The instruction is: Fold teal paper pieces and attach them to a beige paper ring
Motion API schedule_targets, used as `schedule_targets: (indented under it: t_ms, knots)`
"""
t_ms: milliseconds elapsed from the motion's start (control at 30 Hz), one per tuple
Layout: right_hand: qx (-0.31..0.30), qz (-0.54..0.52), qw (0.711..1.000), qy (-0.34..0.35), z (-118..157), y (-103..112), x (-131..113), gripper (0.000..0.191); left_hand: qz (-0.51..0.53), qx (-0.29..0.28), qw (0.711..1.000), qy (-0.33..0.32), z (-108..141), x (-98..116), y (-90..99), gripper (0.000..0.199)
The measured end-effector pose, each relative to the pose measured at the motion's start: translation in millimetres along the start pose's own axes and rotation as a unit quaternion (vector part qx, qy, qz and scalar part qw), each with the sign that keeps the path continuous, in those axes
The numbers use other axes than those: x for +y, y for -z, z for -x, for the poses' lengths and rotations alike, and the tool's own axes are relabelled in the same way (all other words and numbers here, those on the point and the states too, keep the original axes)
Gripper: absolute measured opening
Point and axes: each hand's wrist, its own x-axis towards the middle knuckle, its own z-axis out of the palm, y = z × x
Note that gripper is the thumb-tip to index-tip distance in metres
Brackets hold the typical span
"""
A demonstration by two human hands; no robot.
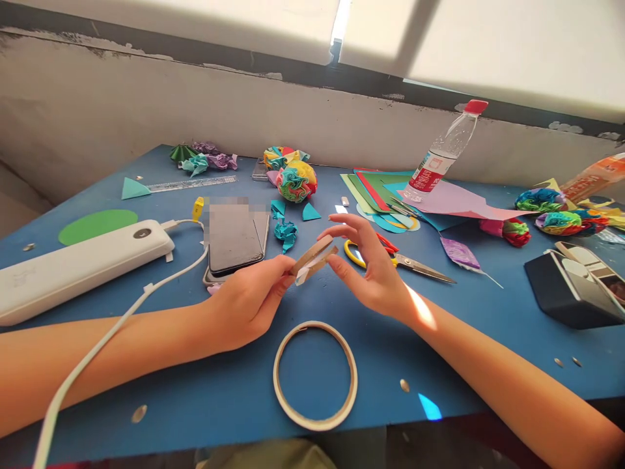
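My left hand point(249, 303) pinches a narrow brown tape roll point(312, 255) between thumb and fingers, above the blue table. A short loose strip with a whitish inner face sticks out from it. My right hand point(368, 267) has its fingers apart and curved around the far end of the roll. Its thumb tip is at the strip's end; whether it presses on it I cannot tell. Below my hands a larger, thin tape ring point(355, 378) lies flat. Just behind my right hand lie scissors point(424, 268) with red and yellow handles.
To the left are a white power bank point(88, 267) with a cable point(127, 309) crossing over my left forearm, and a phone point(237, 238). Paper balls point(297, 181), coloured sheets point(449, 195) and a plastic bottle point(442, 153) stand behind. A black box point(561, 293) sits right.
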Motion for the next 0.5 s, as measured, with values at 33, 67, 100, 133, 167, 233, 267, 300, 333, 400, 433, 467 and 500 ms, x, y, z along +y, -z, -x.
schedule_targets:
  t_ms: [33,67,100,133,167,233,267,300,333,400,433,467,500]
  knots:
    - [-0.001,-0.007,1.0,-0.005,0,1,0,0.042,0.002,-0.001,1.0,0.006,1,0,0.1,0.013]
    - [0.0,-0.015,1.0,-0.011,0,1,0,0.043,0.004,-0.004,1.0,0.012,1,1,0.4,0.012]
    - [0.0,-0.022,1.0,-0.017,1,1,0,0.043,0.006,-0.01,1.0,0.016,1,1,0.9,0.011]
    - [0.0,-0.026,0.999,-0.021,2,1,-1,0.043,0.01,-0.017,1.0,0.018,1,2,1.4,0.01]
    - [-0.003,-0.028,0.999,-0.023,3,1,-1,0.044,0.015,-0.021,1.0,0.016,0,3,1.8,0.009]
    - [-0.013,-0.03,0.999,-0.024,6,-1,-3,0.045,0.019,-0.007,1.0,0.003,-1,4,1.9,0.006]
    - [-0.019,-0.031,0.999,-0.025,7,-2,-4,0.046,0.016,0.018,1.0,-0.009,-3,4,1.4,0.006]
    - [-0.025,-0.033,0.999,-0.026,8,-4,-5,0.047,0.011,0.051,0.998,-0.024,-4,4,0.5,0.007]
    - [-0.033,-0.035,0.999,-0.025,8,-5,-6,0.048,0.007,0.082,0.996,-0.037,-5,4,-0.7,0.008]
    - [-0.044,-0.034,0.998,-0.018,9,-8,-8,0.049,0.007,0.111,0.993,-0.047,-7,3,-3.5,0.015]
    - [-0.045,-0.031,0.998,-0.015,9,-9,-9,0.049,0.013,0.104,0.994,-0.04,-7,2,-4.9,0.018]
    - [-0.044,-0.028,0.999,-0.014,10,-10,-9,0.048,0.021,0.091,0.995,-0.024,-7,1,-6.2,0.02]
    - [-0.041,-0.027,0.999,-0.017,9,-10,-8,0.047,0.034,0.08,0.996,0.0,-6,0,-7.2,0.02]
